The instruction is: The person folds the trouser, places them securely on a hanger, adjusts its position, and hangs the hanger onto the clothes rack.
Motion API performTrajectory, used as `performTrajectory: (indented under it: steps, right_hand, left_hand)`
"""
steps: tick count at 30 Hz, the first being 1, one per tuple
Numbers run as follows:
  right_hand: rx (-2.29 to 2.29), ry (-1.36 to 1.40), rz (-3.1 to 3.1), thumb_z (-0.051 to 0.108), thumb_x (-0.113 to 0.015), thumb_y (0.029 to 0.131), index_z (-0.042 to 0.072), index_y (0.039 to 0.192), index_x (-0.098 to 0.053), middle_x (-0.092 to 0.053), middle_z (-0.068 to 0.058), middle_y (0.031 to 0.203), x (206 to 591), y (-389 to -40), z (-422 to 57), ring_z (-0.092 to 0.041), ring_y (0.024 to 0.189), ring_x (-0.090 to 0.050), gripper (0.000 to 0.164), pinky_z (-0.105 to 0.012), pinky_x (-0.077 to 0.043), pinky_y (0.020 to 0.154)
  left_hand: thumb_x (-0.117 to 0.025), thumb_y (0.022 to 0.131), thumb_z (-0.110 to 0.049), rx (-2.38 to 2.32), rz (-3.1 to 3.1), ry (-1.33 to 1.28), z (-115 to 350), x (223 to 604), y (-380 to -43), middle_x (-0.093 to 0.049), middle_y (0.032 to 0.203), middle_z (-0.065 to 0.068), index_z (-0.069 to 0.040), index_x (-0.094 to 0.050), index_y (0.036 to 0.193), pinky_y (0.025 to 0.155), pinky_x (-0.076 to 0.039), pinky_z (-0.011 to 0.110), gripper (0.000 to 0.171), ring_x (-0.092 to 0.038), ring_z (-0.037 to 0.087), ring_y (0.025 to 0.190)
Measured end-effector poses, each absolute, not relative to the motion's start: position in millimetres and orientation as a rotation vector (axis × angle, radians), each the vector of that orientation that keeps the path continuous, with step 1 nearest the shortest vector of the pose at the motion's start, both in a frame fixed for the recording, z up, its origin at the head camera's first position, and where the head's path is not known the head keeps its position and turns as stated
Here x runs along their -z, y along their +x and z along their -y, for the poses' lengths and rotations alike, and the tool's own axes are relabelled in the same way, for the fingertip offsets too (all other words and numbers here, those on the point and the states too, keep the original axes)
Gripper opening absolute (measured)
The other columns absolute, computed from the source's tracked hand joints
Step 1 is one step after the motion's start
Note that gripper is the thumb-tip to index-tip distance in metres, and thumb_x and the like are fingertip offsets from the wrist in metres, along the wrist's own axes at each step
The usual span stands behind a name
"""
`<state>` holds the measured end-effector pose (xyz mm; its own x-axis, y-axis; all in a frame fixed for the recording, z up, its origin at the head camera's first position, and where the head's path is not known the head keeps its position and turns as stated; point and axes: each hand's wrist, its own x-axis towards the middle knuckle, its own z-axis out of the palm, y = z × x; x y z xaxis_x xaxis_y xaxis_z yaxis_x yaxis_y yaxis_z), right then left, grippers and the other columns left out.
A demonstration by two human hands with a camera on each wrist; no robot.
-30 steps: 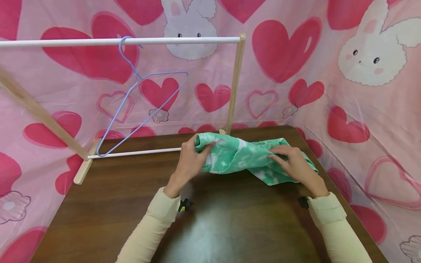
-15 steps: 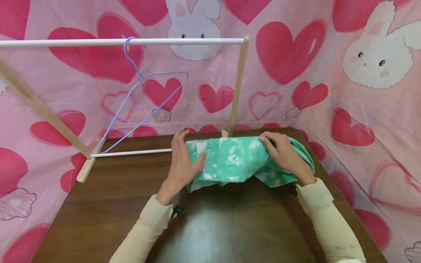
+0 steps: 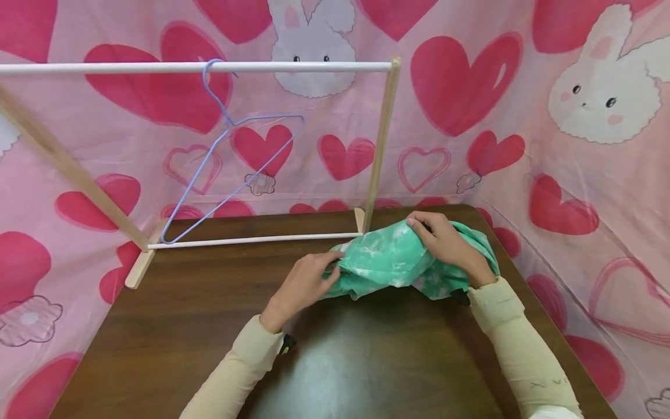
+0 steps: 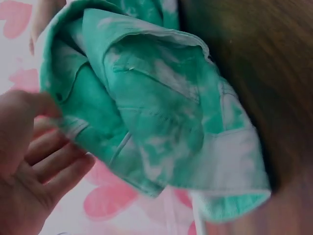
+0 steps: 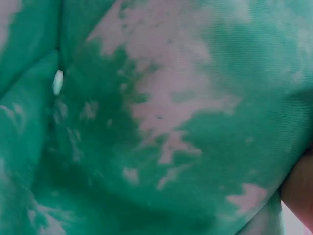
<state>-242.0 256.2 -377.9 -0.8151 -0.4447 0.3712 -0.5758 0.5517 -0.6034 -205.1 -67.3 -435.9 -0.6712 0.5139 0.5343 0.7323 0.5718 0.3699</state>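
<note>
Toward the far right of the desk, green cloth is pinched at its left end by the left hand and along its top by the right hand; a hanger is hooked over a rod.

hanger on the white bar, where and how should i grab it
Probably best pinch the hanger at its neck, just below the hook, coming from the front with the left hand: the hook hangs over the white bar, nothing stands before the neck, and the right hand grips the green cloth.
</note>
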Motion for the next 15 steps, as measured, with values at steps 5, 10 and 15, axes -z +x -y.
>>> performTrajectory:
  steps: [5, 10, 15]
  right_hand:
    - [-1.054, 0.785, 2.637, 0.015, -0.05, 0.108, 0.006, 0.107, -0.069, -0.067, -0.006, 0.096, 390, -244, -256, -0.021, 0.089, -0.061, 0.021, -0.038, -0.05, 0.081]
    - [-0.86, 0.709, 2.57, 0.013, -0.058, 0.104, 0.004, 0.122, -0.067, -0.061, -0.012, 0.117, 387, -225, -240, -0.029, 0.108, -0.054, 0.021, -0.049, -0.047, 0.09]
    - [-0.767, 0.735, 2.499, 0.028, -0.067, 0.1, 0.007, 0.123, -0.063, -0.06, -0.008, 0.114, 388, -190, -208, -0.023, 0.098, -0.056, 0.031, -0.042, -0.05, 0.08]
  left_hand:
    - [-0.068, 0.091, 0.001, 0.988, 2.331, -0.906, 61, 432, -207, -0.077, 0.092, 0.008, -0.001, -0.076, 0.107, 0.062, -0.052, 0.026, 0.018, -0.058, 0.009, 0.064]
    - [-0.07, 0.092, -0.003, 1.129, 2.189, -0.81, 54, 414, -206, -0.075, 0.085, 0.005, -0.005, -0.077, 0.101, 0.054, -0.042, 0.023, 0.011, -0.047, 0.008, 0.057]
    - [-0.071, 0.093, -0.006, 1.108, 2.137, -0.759, 46, 395, -208, -0.076, 0.085, 0.006, -0.005, -0.077, 0.101, 0.058, -0.05, 0.024, 0.01, -0.057, 0.008, 0.058]
